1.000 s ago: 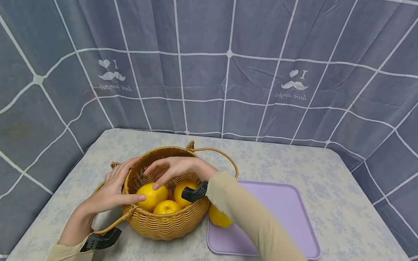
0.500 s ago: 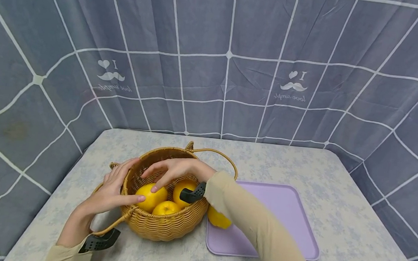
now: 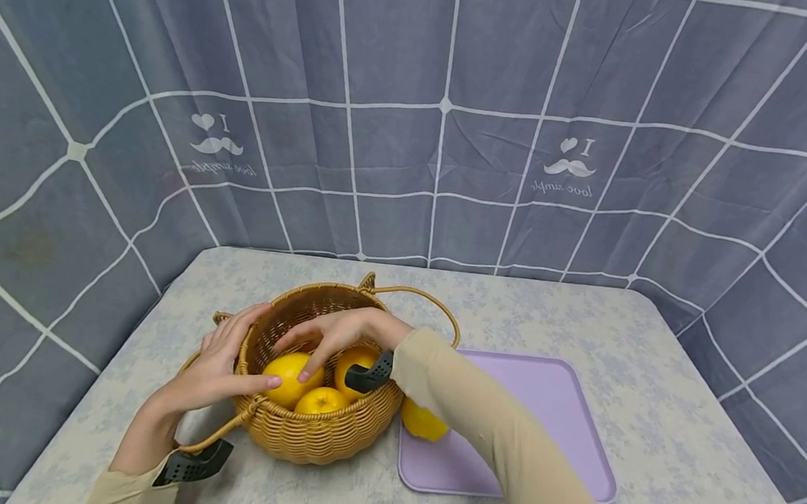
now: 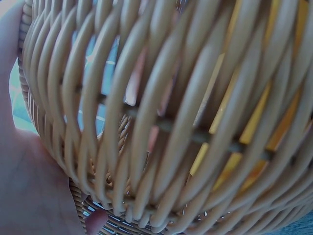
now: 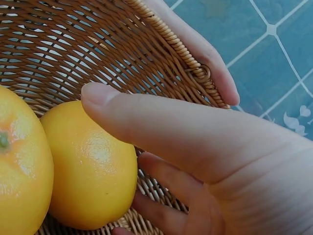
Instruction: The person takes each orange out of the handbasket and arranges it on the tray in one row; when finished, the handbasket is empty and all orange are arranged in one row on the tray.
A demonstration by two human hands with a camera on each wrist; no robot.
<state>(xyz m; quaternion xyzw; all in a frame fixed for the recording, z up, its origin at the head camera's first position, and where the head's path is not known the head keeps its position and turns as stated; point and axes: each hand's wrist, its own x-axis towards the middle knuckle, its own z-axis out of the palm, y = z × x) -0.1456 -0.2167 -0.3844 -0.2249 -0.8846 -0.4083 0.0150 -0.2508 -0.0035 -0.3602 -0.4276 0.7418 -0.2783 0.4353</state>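
A round wicker basket (image 3: 318, 441) holds several yellow-orange oranges. My left hand (image 3: 221, 364) grips its left rim, thumb over the inside and palm against the outer weave; in the left wrist view the wickerwork (image 4: 161, 117) fills most of the frame. Reaching into the basket from the right, my right hand (image 3: 342, 331) holds the left orange (image 5: 93, 166), with its thumb (image 5: 146, 117) over the top and its fingers (image 5: 171, 186) curled at the side. Another orange (image 5: 22, 161) with a green stem end lies against it. Further right in the basket is an orange (image 3: 357, 368).
A lilac tray (image 3: 541, 408) lies right of the basket, with a yellow fruit (image 3: 423, 420) at its left edge, partly behind the right sleeve. The basket's handle (image 3: 435, 299) sticks out over the table (image 3: 674, 452). A grey grid-patterned curtain (image 3: 398, 147) surrounds the table.
My right thumb has come slightly down and to the right on the left orange. The left hand, basket and tray stay where they were.
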